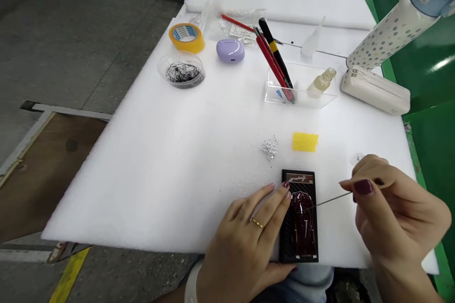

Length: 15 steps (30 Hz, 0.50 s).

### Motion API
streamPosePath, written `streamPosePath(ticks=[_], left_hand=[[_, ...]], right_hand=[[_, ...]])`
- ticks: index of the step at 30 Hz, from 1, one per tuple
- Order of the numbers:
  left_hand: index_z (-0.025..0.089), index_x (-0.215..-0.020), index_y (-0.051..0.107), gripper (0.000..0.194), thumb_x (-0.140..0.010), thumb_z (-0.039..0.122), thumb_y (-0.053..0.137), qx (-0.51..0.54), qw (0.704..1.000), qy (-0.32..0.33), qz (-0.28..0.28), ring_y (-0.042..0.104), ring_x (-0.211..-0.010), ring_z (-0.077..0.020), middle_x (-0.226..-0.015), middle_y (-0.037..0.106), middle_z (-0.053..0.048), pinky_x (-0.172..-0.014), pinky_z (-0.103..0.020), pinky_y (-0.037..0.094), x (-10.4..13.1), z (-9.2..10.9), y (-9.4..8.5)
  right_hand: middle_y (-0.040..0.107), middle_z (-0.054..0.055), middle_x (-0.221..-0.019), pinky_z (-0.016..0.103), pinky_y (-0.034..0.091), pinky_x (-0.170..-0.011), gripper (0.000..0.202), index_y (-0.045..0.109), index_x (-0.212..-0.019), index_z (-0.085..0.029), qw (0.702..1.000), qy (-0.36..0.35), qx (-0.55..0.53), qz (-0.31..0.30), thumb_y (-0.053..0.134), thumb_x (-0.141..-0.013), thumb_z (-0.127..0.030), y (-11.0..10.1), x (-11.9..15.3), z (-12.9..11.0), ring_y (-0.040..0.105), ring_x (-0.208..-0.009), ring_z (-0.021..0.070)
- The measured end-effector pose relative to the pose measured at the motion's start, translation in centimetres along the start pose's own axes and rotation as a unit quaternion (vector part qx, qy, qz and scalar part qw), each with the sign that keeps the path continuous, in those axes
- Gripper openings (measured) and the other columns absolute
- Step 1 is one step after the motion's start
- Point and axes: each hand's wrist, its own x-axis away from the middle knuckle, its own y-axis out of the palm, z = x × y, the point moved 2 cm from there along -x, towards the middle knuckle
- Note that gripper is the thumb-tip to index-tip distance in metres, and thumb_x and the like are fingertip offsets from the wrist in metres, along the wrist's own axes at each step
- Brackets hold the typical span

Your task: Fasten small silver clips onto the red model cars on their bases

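Observation:
A glossy dark red model car (304,229) sits on a black display base (287,241) with a nameplate at its far end. My left hand (249,241) steadies the base: its fingertips press along the left side and the car's edge, and the thumb lies at the near edge. In a pinch, my right hand (394,208) holds a thin needle-like rod (332,199), whose tip reaches the car's upper part. Whether the tip touches the surface I cannot tell. Beyond the base lie a heap of tiny silvery pieces (270,148) and yellow tape (304,142).
A clear tray (302,99) holds pens or knives (273,64) and a small bottle (322,81). Yellow tape roll (199,45), purple case (230,51), dish of black wires (182,73), white power bank (377,91) and dotted bottle (391,33) stand around the white foam-covered table (159,165).

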Motion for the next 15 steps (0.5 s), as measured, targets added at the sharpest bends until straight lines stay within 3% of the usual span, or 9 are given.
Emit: streamPosePath(ticks=[5, 15], left_hand=[[0.013, -0.134, 0.06, 0.066, -0.096, 0.064, 0.045, 0.001, 1.0, -0.005, -0.012, 0.055, -0.127, -0.0191, -0.14, 0.066, -0.002, -0.097, -0.033, 0.043, 0.12, 0.1, -0.01], [0.012, -0.133, 0.061, 0.066, -0.095, 0.064, 0.049, 0.004, 1.0, -0.007, -0.011, 0.055, -0.127, -0.0192, -0.138, 0.068, -0.002, -0.098, -0.033, 0.043, 0.06, 0.05, 0.01]], right_hand=[[0.051, -0.002, -0.064, 0.037, 0.03, -0.066, 0.023, 0.055, -0.073, -0.018, 0.999, -0.006, 0.017, -0.047, 0.065, -0.094, -0.016, 0.22, 0.27, 0.9, 0.045, -0.061, 0.0109], [0.052, -0.002, -0.064, 0.037, 0.029, -0.065, 0.023, 0.054, -0.073, -0.018, 0.999, 0.001, 0.013, -0.036, 0.065, -0.094, -0.015, 0.37, 0.38, 1.17, 0.044, -0.06, 0.0108]])
